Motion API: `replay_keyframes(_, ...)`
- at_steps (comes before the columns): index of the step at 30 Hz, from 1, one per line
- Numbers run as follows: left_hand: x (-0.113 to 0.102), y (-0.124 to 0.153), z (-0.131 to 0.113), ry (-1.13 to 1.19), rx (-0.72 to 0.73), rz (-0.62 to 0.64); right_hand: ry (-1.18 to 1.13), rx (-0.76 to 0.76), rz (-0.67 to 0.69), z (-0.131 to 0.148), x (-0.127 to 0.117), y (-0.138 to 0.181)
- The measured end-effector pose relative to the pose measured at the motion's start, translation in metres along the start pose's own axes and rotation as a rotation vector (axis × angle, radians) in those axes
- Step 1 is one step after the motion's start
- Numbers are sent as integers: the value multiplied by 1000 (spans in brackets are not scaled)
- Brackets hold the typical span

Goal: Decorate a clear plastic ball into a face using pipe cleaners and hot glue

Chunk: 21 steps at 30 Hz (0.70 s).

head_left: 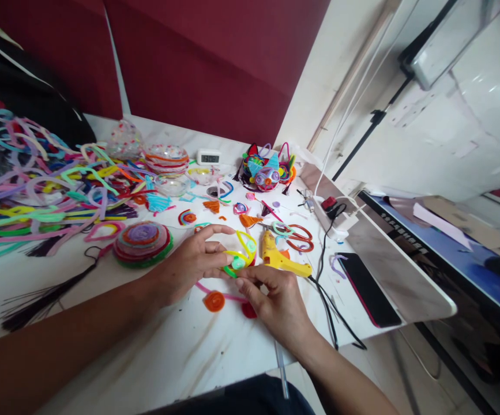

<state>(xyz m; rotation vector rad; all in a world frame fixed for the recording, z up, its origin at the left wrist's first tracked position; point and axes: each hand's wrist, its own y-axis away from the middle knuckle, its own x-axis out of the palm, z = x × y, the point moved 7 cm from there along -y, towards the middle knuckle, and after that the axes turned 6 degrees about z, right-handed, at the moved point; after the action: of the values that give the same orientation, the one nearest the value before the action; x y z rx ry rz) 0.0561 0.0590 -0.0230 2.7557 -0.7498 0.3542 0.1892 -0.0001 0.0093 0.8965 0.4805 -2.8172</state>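
My left hand (191,262) and my right hand (275,302) meet over the white table (154,351), both pinching a small pipe-cleaner piece (241,256) made of yellow loops round a green and pink coil. The left thumb and fingers grip its left side. My right fingertips pinch its lower edge. An orange coil (214,301) on a pink stem lies just below the hands, with a red coil (248,310) beside it. A yellow glue gun (278,256) rests right of the piece.
A big heap of coloured pipe cleaners (46,190) fills the left. A round multicolour coil disc (142,243), scissors (297,236), a finished pipe-cleaner cat face (267,167), a small clock (209,157), clear bowls (172,183), a black phone (368,288) and a power strip (336,219) with cables surround the hands.
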Motion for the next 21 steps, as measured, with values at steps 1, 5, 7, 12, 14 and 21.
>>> replay_keyframes(1, 0, 0, 0, 1, 3, -1, 0, 0, -1, 0, 0, 0)
replay_keyframes(5, 0, 0, 2, -3, 10, -8, -4, -5, 0, -1, 1, 0)
replay_keyframes(7, 0, 1, 2, -8, 6, -9, -2, -4, 3, -1, 1, 0)
replay_keyframes(12, 1, 1, 1, -34, 1, -19, 30, 5, 25, 0, 2, 1)
replay_keyframes(14, 0, 1, 1, -41, 4, -21, 52, 3, 34, 1, 3, 1)
replay_keyframes(21, 1, 1, 2, -41, 0, -24, 145, -42, 33, 7, 2, 4)
